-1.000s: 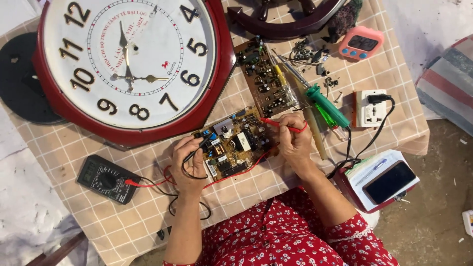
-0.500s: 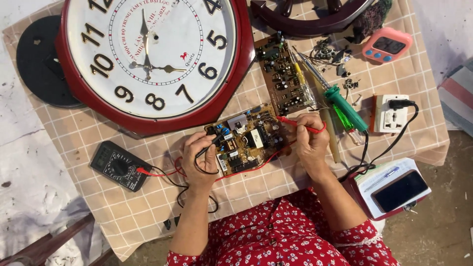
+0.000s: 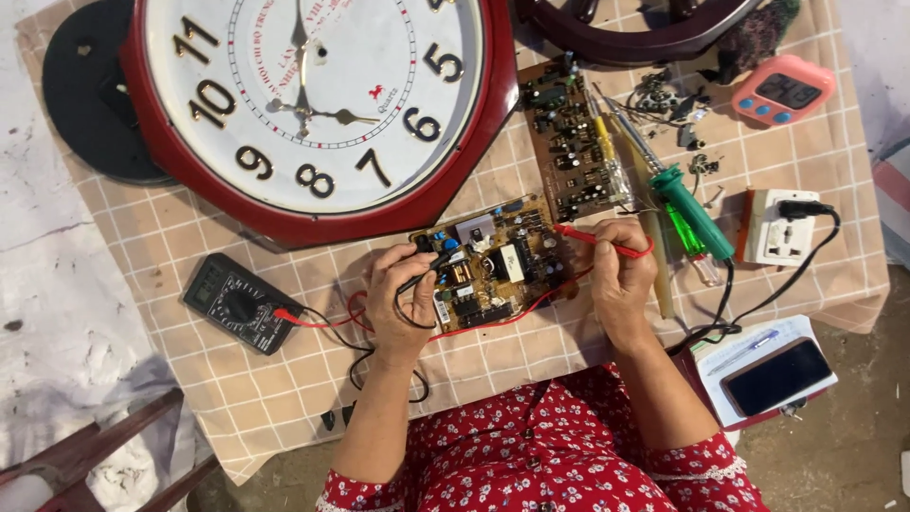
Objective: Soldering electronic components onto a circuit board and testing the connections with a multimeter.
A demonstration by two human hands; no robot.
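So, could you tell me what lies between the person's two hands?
In the head view, the circuit board lies between the left hand and the right hand.

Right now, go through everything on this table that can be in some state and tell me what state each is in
Left hand: grip shut on black probe, tip on the circuit board.
Right hand: grip shut on red probe, tip on the board.
Multimeter: leads plugged in.
Socket block: black plug inserted.
Phone: screen dark.
Pink timer: display blank.
Soldering iron: lying on the cloth, unheld.
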